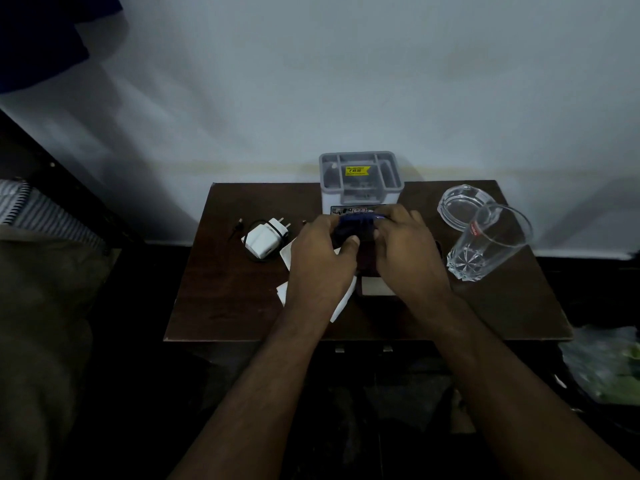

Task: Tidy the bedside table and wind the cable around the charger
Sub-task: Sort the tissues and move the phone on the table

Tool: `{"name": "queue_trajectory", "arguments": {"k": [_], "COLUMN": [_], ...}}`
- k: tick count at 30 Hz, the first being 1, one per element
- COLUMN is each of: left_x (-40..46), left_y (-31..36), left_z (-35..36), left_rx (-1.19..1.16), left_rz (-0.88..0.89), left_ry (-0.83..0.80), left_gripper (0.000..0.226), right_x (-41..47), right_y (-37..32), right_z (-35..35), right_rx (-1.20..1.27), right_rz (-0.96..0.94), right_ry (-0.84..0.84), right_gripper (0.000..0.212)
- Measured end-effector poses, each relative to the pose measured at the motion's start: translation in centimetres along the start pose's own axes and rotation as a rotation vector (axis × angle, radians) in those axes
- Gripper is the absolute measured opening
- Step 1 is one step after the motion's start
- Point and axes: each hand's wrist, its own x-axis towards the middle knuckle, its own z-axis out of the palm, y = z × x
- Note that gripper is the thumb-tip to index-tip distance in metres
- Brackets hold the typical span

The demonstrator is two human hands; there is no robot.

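At frame centre both hands, left hand (320,252) and right hand (403,249), have fingers curled on a dark blue object (355,226) (too dim and covered to identify), while the white charger (265,239) with its black cable (250,233) lies at centre-left on the bench (221,296).

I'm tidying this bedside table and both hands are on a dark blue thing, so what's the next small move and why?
Probably lift the dark blue item and drop it into the grey organiser just behind it. Both the left hand and right hand already grip it, and the organiser's compartments are open on top. The charger with its loose cable waits at left.
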Motion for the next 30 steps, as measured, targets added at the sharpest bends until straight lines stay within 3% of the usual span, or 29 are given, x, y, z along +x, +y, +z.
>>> {"name": "queue_trajectory", "arguments": {"k": [10,13,18,25,30], "left_x": [-0.8,-0.8,-0.8,-0.7,-1.0], "left_y": [0.9,1.1,1.3,1.6,2.2], "left_z": [0.0,0.0,0.2,0.7,1.8], "left_rx": [0.091,0.005,-0.293,-0.365,-0.400], "left_rz": [0.023,-0.019,-0.184,-0.191,-0.256], "left_ry": [0.016,0.003,-0.041,-0.004,-0.148], "left_gripper": [0.057,0.053,0.018,0.012,0.019], "right_x": [-2.5,-3.1,-3.6,-3.9,-4.0], "right_y": [0.0,0.4,1.4,1.9,3.6], "right_z": [-2.8,-3.2,-3.1,-2.9,-3.1], "right_rx": [0.149,0.270,0.374,0.400,0.341], "right_rz": [-0.105,-0.099,-0.011,0.017,-0.009], "right_ry": [0.273,0.338,0.274,0.189,0.101], "right_gripper": [0.030,0.027,0.024,0.018,0.026]}}
